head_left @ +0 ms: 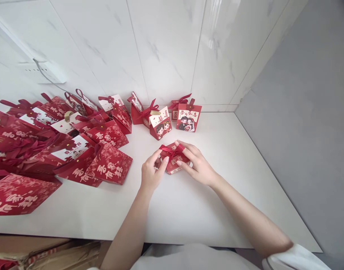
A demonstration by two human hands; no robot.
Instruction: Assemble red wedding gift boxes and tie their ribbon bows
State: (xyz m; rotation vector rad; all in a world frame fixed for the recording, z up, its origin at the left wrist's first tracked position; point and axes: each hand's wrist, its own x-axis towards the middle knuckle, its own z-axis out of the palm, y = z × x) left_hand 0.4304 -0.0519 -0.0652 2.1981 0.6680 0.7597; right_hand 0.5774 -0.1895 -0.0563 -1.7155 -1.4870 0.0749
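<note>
A small red gift box (pixel 173 167) with pale lettering sits on the white tabletop in front of me. A red ribbon (pixel 172 150) is tied in a bow across its top. At the box's left side, my left hand (pixel 153 170) has its thumb and forefinger closed on the left loop of the ribbon. My right hand (pixel 198 165) curls over the right side, its fingers on the right loop and its thumb against the box top. The undersides of both hands are hidden, as is part of the box.
Just behind stand several finished-looking boxes, including a couple-print box (pixel 189 119) and a cream-and-red box (pixel 161 124). A pile of red boxes (pixel 110 165) covers the table's left. A tiled wall (pixel 169 48) rises behind; a cardboard carton (pixel 65 257) lies below the front edge.
</note>
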